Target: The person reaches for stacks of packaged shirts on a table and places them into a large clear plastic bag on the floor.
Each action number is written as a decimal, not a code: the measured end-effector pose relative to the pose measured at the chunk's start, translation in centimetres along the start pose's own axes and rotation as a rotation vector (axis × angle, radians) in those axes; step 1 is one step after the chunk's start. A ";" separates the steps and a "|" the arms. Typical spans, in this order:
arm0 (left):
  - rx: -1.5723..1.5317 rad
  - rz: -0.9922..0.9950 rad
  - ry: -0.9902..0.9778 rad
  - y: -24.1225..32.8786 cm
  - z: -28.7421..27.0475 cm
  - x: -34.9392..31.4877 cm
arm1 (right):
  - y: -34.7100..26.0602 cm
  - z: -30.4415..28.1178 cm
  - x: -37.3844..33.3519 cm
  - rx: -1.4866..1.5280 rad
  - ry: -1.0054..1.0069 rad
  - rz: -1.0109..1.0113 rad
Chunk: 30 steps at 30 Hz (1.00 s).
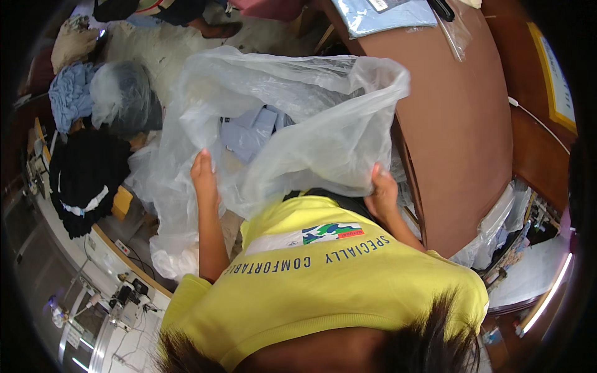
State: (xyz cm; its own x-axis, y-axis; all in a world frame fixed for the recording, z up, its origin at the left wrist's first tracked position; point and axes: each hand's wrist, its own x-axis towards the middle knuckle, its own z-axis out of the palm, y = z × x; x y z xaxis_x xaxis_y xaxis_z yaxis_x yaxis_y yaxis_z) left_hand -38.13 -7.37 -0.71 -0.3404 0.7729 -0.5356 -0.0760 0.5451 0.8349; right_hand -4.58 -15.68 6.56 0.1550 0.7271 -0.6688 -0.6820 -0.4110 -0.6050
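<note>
A large clear plastic bag (323, 146) spreads wide in front of me, its mouth gaping toward me. My left hand (204, 171) grips the bag's rim on the left, fingers closed on the film. On the right, my right hand (382, 189) pinches the opposite side of the rim, slightly blurred. Down inside the bag lies a folded blue garment (249, 132), which seems to be a shirt; its lower part is hidden by the film. The bag's far right corner overlaps the edge of a brown-topped table (457, 143).
A packaged light-blue shirt (385, 15) lies on the table's far end. To the left are a blue cloth heap (70, 93), a filled plastic bag (124, 96) and black garments (87, 174). A sewing machine (127, 304) stands at lower left. Another person's foot (221, 30) shows at the top.
</note>
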 end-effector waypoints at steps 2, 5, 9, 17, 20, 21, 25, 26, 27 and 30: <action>0.126 0.018 -0.070 -1.2 0.4 0.9 | -0.4 -1.4 2.2 0.099 0.036 0.038; 0.166 0.044 -0.069 -0.7 2.1 3.0 | -1.5 -2.2 6.9 -0.103 0.069 -0.018; 0.062 0.061 -0.087 0.5 3.3 6.0 | -1.5 -1.2 10.4 -0.578 0.101 -0.040; 0.368 0.047 -0.138 -4.0 6.6 6.6 | -0.9 8.7 11.7 -1.800 -0.142 -1.092; 0.416 0.015 -0.248 -2.2 7.6 6.6 | 4.2 4.6 17.0 -2.038 -0.239 -0.981; 0.405 0.027 -0.240 -2.0 7.9 6.9 | 4.6 3.8 19.1 -2.232 -0.465 -0.409; 0.471 0.054 -0.113 -2.1 6.9 6.8 | 0.3 5.0 20.4 -1.411 -0.671 -0.279; 0.503 0.095 -0.076 -3.4 6.0 7.5 | -1.8 6.8 19.5 -1.181 -0.452 -0.511; 0.538 0.139 -0.050 -5.7 5.2 9.1 | -3.9 8.1 19.0 -0.929 -0.223 -0.722; 0.539 0.202 0.078 -6.7 5.4 8.6 | -8.9 8.9 22.5 -0.486 0.347 -0.741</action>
State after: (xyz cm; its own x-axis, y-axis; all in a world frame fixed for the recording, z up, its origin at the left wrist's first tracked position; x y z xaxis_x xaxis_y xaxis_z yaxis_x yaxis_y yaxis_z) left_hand -35.50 -2.58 -11.61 -0.3680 0.8637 -0.3445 0.4789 0.4936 0.7259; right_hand -1.39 9.24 0.79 0.6859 0.7225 -0.0863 0.0350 -0.1512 -0.9879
